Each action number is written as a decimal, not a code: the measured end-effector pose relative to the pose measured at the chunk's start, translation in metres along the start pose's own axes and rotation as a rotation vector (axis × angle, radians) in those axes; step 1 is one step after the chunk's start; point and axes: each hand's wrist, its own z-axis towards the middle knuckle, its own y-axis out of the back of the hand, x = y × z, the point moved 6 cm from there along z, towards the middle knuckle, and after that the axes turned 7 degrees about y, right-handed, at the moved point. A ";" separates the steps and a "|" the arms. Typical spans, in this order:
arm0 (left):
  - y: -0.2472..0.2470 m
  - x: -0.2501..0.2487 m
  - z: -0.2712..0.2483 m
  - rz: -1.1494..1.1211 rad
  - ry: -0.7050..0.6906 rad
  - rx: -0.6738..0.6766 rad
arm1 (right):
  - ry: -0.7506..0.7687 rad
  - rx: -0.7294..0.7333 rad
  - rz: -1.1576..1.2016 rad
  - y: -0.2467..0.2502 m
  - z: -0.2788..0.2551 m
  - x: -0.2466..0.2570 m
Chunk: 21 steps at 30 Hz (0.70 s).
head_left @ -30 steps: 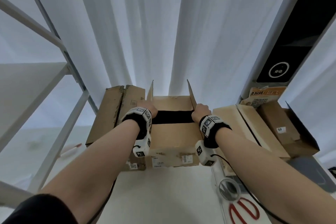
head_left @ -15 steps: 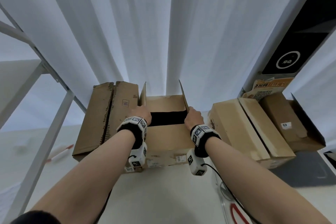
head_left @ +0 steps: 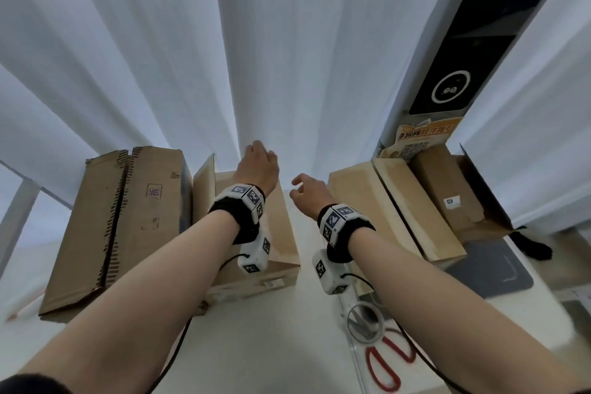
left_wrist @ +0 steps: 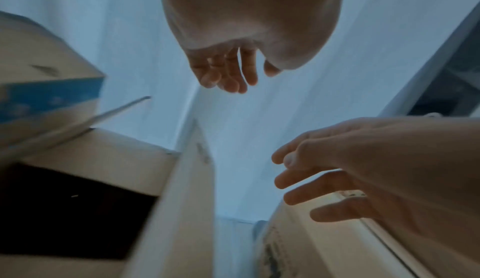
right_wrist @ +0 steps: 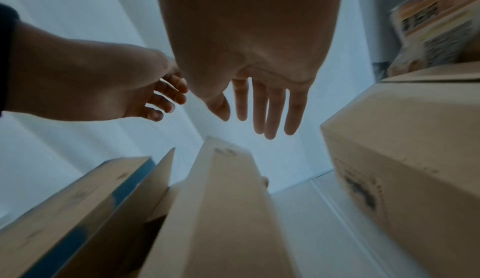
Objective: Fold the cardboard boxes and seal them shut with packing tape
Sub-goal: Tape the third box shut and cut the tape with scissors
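Note:
The middle cardboard box stands on the white table with its left side flap upright. Its dark opening shows in the left wrist view beside the other raised flap. My left hand hovers above the box's far end, its fingers relaxed and holding nothing. My right hand hangs in the air just right of the box, with its fingers straight and empty. A clear tape roll lies on the table under my right forearm.
A flattened box lies to the left, a closed box to the right and an open one beyond it. Red-handled scissors lie by the tape. A grey mat is at the right, a metal shelf frame at the left, white curtains behind.
Both hands have let go of the box's edges at the opening and lifted up and forward, the left one farther. The box stays on the table.

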 end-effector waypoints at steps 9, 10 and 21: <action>-0.138 -0.094 -0.035 0.058 0.074 0.445 | -0.402 -0.213 -0.161 0.127 -0.021 -0.174; -0.152 -0.094 -0.042 0.071 0.103 0.486 | -0.464 -0.188 -0.173 0.133 -0.027 -0.196; -0.225 -0.071 -0.096 -0.075 0.370 0.738 | -0.634 -0.241 -0.325 0.134 -0.060 -0.271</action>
